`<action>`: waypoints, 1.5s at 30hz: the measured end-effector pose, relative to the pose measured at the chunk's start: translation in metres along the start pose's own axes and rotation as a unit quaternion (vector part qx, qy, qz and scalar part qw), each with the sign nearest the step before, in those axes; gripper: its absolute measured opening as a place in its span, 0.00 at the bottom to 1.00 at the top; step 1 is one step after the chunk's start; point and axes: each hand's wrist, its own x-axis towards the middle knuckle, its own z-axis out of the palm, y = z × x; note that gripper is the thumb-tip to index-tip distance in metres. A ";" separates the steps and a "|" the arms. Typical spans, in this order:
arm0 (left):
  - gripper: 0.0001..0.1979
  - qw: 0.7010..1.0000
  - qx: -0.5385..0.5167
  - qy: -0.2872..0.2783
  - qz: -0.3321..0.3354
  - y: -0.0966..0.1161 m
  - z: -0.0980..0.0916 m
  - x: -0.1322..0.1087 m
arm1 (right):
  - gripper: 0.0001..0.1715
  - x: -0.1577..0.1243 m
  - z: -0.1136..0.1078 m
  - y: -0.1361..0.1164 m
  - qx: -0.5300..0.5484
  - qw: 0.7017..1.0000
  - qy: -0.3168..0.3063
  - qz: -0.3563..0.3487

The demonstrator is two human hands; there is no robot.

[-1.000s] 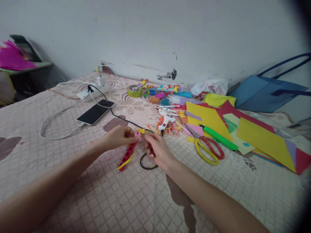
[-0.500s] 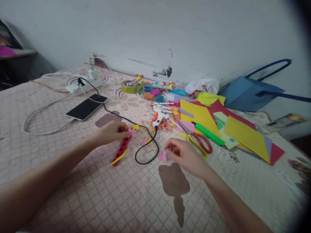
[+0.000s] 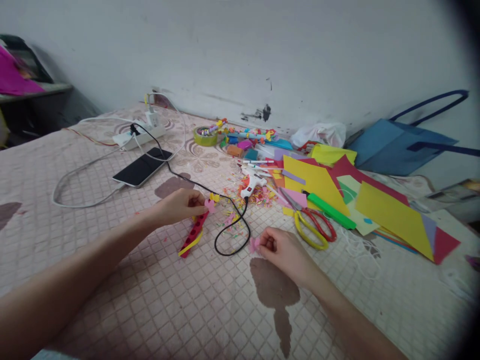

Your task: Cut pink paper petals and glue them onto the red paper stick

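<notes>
My left hand (image 3: 183, 206) is closed in a pinch at the upper end of a red strip (image 3: 195, 231) with dark dots and a yellow band. Pink and yellow paper cut-outs show at that end, the pink cut-out (image 3: 210, 205) right by the fingertips. My right hand (image 3: 282, 250) is closed, thumb and finger pinching a small pink paper butterfly (image 3: 254, 244) just above the tablecloth. Between the hands lies the looped black cord of a white glue gun (image 3: 252, 185). The glue gun rests on paper scraps beyond them.
Scissors (image 3: 315, 230) with red and yellow handles and a green cutter (image 3: 332, 211) lie right of the glue gun, beside coloured paper sheets (image 3: 393, 215). Left are a phone (image 3: 142, 167) and a power strip (image 3: 140, 136). Yellow tape (image 3: 205, 136) and a blue bag (image 3: 401, 145) are near the wall.
My right hand has come down onto the pink butterfly and now pinches it, covering part of it. My left hand keeps its hold. The view has swung slightly left.
</notes>
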 end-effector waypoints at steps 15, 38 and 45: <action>0.14 0.997 0.053 0.045 0.015 0.002 -0.004 -0.001 | 0.04 0.012 -0.010 -0.010 0.200 0.979 -0.030 -0.010; 0.13 0.999 0.010 0.031 0.018 -0.007 0.000 -0.002 | 0.05 0.040 0.007 -0.065 0.229 0.966 -0.039 -0.116; 0.13 0.997 0.047 0.042 0.040 -0.008 0.000 -0.002 | 0.05 0.047 0.014 -0.059 0.214 0.969 -0.024 -0.117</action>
